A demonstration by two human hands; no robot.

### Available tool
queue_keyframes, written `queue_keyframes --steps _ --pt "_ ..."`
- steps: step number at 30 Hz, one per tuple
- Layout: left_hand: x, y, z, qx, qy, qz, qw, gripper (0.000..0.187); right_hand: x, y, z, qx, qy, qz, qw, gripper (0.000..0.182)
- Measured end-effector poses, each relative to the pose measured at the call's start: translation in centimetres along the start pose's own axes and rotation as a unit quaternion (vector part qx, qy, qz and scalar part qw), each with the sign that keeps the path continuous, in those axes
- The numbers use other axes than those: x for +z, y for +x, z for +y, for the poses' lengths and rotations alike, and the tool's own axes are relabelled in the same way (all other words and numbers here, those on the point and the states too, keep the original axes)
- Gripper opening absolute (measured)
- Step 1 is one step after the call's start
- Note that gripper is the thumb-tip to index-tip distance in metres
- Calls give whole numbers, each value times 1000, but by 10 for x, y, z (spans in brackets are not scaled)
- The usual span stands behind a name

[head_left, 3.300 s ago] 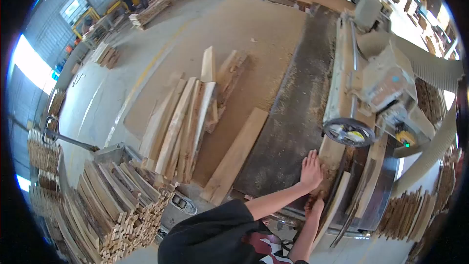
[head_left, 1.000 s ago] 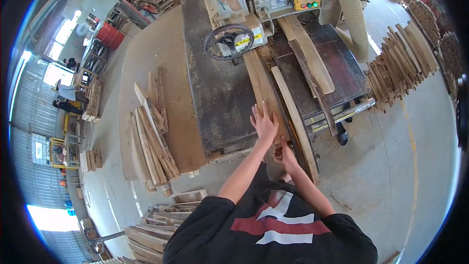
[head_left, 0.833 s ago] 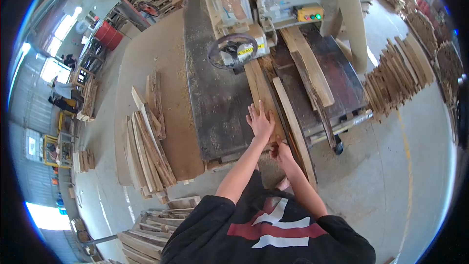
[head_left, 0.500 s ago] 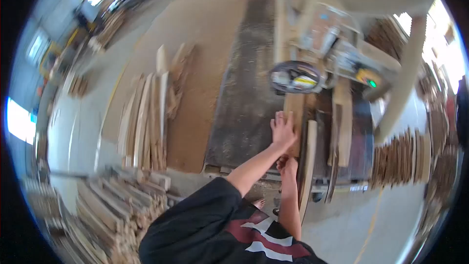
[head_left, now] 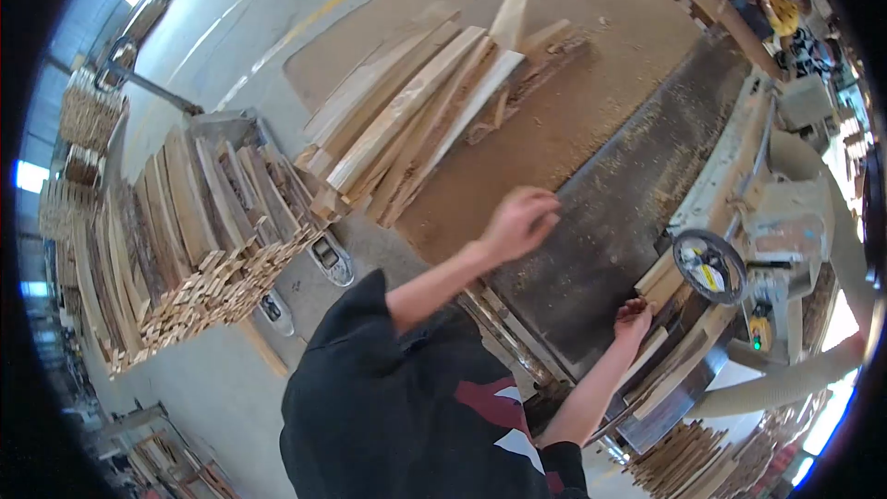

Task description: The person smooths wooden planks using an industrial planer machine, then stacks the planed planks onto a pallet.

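Observation:
My left hand (head_left: 522, 224) is in the air above the near edge of the dark machine table (head_left: 591, 259). Its fingers are loosely bent and apart, with nothing visible in them. My right hand (head_left: 633, 318) is at the near end of a wooden board (head_left: 658, 281), its fingers curled against it. The board lies on the machine table and runs under the woodworking machine beside the black handwheel (head_left: 710, 266). Long wood strips (head_left: 682, 371) lie to the right of my right hand. Several rough boards (head_left: 416, 106) lie in a heap beyond my left hand.
A large stack of boards (head_left: 176, 222) stands on the left by a metal cart. A brown sheet (head_left: 591, 9) adjoins the machine table. Thick hoses (head_left: 785, 383) hang at the right, near more stacked strips (head_left: 679, 462). A person in yellow (head_left: 781, 5) is at the far end.
My view has swung to the left. My left hand has come off the board and moved left, away from it. My right hand remains at the board's end, which is now nearer the handwheel.

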State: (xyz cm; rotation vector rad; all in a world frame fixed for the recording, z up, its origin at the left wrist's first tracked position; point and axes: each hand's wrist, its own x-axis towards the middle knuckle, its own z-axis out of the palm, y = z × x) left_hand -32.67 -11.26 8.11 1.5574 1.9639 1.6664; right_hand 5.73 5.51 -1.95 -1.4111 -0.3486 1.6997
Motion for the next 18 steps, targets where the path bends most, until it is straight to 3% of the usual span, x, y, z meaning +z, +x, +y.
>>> queue_keyframes --steps 2,4,6,7,10,12,13,14,17,18 --pt "-91 3 -27 15 124 102 987 24 9 19 -11 -1 11 15 1000 46" --pt "-168 -1 -56 -3 305 161 939 28 12 37 -22 13 13 -9 1000 47" --pt "-215 -17 -73 -152 449 106 874 34 25 35 -28 31 -18 55 998 45" --pt "-229 -26 -81 -149 451 108 873 34 21 40 -21 3 -27 40 999 44" --pt "-239 -29 -92 -158 420 36 893 46 21 33 10 -148 -62 34 986 37" --pt "-230 -22 -82 -233 488 24 841 55 42 -24 28 -222 -149 34 963 25" --pt "-222 -19 -91 -249 471 87 842 52 33 -34 40 -225 -115 7 968 25" --pt "-217 -15 -93 -243 464 85 848 52 25 -40 50 -228 -78 -21 970 25" --pt "-217 7 -82 -377 414 47 827 38 5 -74 71 -190 -13 -65 979 23" --pt "-217 10 -80 -395 416 25 819 44 -4 -81 67 -199 -2 -59 978 23"
